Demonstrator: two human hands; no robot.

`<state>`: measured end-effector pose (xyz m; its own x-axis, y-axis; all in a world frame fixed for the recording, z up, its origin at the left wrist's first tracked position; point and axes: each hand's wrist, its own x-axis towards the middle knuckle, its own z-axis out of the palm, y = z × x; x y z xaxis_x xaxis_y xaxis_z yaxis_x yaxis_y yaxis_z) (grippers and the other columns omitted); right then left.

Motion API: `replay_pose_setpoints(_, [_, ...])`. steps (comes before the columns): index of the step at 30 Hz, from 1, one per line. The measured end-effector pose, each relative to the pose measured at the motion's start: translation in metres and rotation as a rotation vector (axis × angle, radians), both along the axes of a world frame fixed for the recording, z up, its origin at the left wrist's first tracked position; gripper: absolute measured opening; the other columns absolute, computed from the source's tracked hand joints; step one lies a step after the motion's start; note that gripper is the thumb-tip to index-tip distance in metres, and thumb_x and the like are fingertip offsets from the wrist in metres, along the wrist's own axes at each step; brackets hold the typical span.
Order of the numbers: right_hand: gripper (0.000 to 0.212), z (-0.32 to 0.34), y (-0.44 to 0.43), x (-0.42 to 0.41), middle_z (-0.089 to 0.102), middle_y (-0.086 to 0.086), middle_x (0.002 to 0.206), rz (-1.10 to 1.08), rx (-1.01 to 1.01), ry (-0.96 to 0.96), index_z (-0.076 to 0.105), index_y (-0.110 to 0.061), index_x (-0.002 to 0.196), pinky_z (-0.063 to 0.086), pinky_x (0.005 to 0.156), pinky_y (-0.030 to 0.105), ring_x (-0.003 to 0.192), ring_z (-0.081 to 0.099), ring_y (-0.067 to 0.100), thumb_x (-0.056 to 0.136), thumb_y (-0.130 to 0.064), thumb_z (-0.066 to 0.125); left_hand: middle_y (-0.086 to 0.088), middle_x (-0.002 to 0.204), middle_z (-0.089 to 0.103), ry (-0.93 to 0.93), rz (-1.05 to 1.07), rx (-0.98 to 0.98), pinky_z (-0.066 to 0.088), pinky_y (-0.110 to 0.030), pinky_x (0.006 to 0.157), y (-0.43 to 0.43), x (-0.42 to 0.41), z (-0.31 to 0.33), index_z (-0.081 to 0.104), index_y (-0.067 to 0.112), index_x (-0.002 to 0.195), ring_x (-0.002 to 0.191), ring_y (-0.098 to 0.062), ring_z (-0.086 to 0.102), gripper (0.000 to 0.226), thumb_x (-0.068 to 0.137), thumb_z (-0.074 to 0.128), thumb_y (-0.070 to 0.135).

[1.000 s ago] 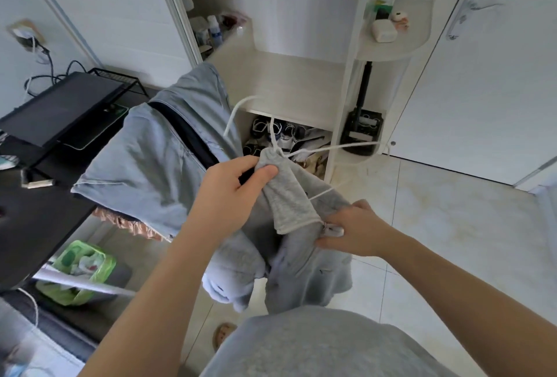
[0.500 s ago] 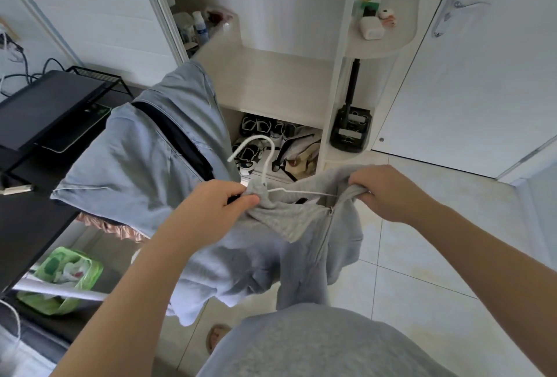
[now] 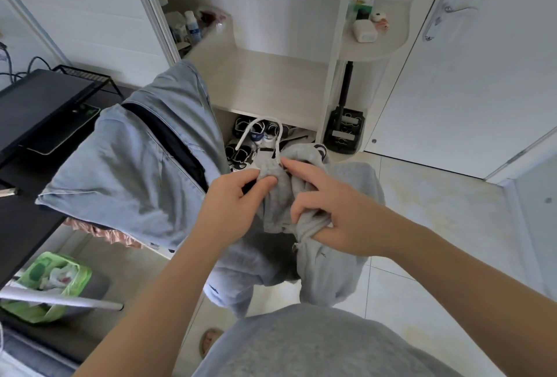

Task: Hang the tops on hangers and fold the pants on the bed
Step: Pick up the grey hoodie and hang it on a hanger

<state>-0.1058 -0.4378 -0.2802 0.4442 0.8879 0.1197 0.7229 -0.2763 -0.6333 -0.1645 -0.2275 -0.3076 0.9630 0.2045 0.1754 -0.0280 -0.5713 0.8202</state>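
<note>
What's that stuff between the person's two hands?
In the head view, bunched fabric of the soft grey zip-up top fills the gap between the left hand and right hand; both grip it. A white hanger hook rises above.

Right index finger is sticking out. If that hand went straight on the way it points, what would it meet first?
Likely the bunched neck of the grey zip-up top, pinched by the left hand under the white hanger hook. The fingertip of the right hand looks nearly on it, though depth is unclear.
</note>
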Motion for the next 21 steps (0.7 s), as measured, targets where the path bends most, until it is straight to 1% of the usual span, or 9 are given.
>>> replay_pose_setpoints(4, [0.036, 0.007, -0.01, -0.003, 0.041, 0.003, 0.151, 0.026, 0.215, 0.336, 0.055, -0.01, 0.107, 0.041, 0.11, 0.035, 0.142, 0.042, 0.015, 0.074, 0.003, 0.054, -0.002, 0.053, 0.04, -0.095, 0.042, -0.062, 0.029, -0.025, 0.052, -0.003, -0.003, -0.002, 0.058, 0.0, 0.07, 0.052, -0.007, 0.034, 0.042, 0.098, 0.062, 0.031])
replay_pose_setpoints(6, [0.036, 0.011, -0.008, -0.002, 0.063, 0.005, 0.111, -0.198, 0.564, 0.627, 0.046, -0.008, 0.108, 0.055, 0.086, 0.032, 0.097, 0.07, 0.021, 0.077, 0.01, 0.051, 0.0, 0.052, 0.036, -0.135, 0.082, -0.077, 0.026, -0.023, 0.05, -0.002, -0.004, -0.001, 0.056, 0.003, 0.068, 0.051, -0.005, 0.032, 0.041, 0.098, 0.061, 0.031])
replay_pose_setpoints(8, [0.032, 0.013, -0.003, 0.004, 0.058, 0.0, 0.07, -0.58, 0.763, 0.711, 0.045, -0.013, 0.112, 0.048, 0.053, 0.022, 0.05, 0.057, 0.016, 0.087, 0.0, 0.059, 0.009, 0.05, 0.032, -0.148, 0.123, -0.109, 0.024, -0.019, 0.048, -0.003, -0.004, 0.001, 0.048, 0.017, 0.06, 0.049, -0.006, 0.029, 0.041, 0.098, 0.062, 0.027])
replay_pose_setpoints(10, [0.034, 0.01, -0.001, 0.014, 0.05, -0.007, 0.054, -0.796, 0.638, 0.688, 0.048, -0.02, 0.119, 0.039, 0.044, 0.018, 0.04, 0.043, 0.009, 0.092, -0.011, 0.067, 0.012, 0.049, 0.03, -0.148, 0.161, -0.142, 0.023, -0.018, 0.047, -0.005, -0.005, 0.002, 0.038, 0.024, 0.058, 0.047, -0.006, 0.026, 0.047, 0.098, 0.062, 0.026])
replay_pose_setpoints(12, [0.026, 0.009, -0.002, 0.026, 0.059, -0.004, 0.055, -0.812, 0.37, 0.61, 0.061, -0.021, 0.114, 0.046, 0.049, 0.025, 0.047, 0.054, 0.01, 0.09, -0.021, 0.071, 0.012, 0.049, 0.03, -0.154, 0.19, -0.147, 0.023, -0.018, 0.046, -0.005, -0.004, 0.001, 0.037, 0.026, 0.057, 0.047, -0.006, 0.026, 0.047, 0.098, 0.061, 0.027])
replay_pose_setpoints(13, [0.016, 0.011, -0.003, 0.03, 0.064, 0.003, 0.061, -0.79, 0.236, 0.548, 0.067, -0.017, 0.102, 0.051, 0.057, 0.033, 0.054, 0.059, 0.013, 0.089, -0.025, 0.071, 0.012, 0.049, 0.031, -0.152, 0.204, -0.151, 0.023, -0.019, 0.046, -0.006, -0.004, 0.001, 0.038, 0.027, 0.057, 0.046, -0.006, 0.027, 0.047, 0.098, 0.061, 0.028])
replay_pose_setpoints(15, [0.036, 0.013, -0.007, 0.04, 0.053, 0.01, 0.06, -0.741, 0.071, 0.454, 0.059, -0.004, 0.071, 0.041, 0.061, 0.035, 0.058, 0.048, 0.017, 0.088, -0.032, 0.072, 0.012, 0.048, 0.031, -0.137, 0.231, -0.148, 0.023, -0.019, 0.046, -0.007, -0.004, -0.001, 0.039, 0.028, 0.057, 0.046, -0.007, 0.028, 0.047, 0.098, 0.061, 0.03])
replay_pose_setpoints(18, [0.046, 0.02, -0.011, 0.052, 0.036, -0.003, 0.052, -0.778, 0.065, 0.371, 0.047, -0.006, 0.058, 0.029, 0.055, 0.029, 0.051, 0.034, 0.012, 0.083, -0.033, 0.075, 0.009, 0.046, 0.032, -0.084, 0.253, -0.044, 0.022, -0.019, 0.044, -0.004, -0.002, -0.002, 0.042, 0.023, 0.058, 0.044, -0.01, 0.03, 0.046, 0.098, 0.06, 0.035])
replay_pose_setpoints(21, [0.034, 0.024, -0.017, 0.067, 0.047, 0.001, 0.057, -0.89, 0.176, 0.232, 0.066, -0.004, 0.07, 0.034, 0.057, 0.029, 0.052, 0.041, 0.011, 0.082, -0.033, 0.076, -0.001, 0.047, 0.037, 0.056, 0.187, 0.108, 0.025, -0.025, 0.046, 0.003, 0.006, 0.0, 0.049, 0.011, 0.063, 0.043, -0.012, 0.032, 0.046, 0.097, 0.059, 0.04])
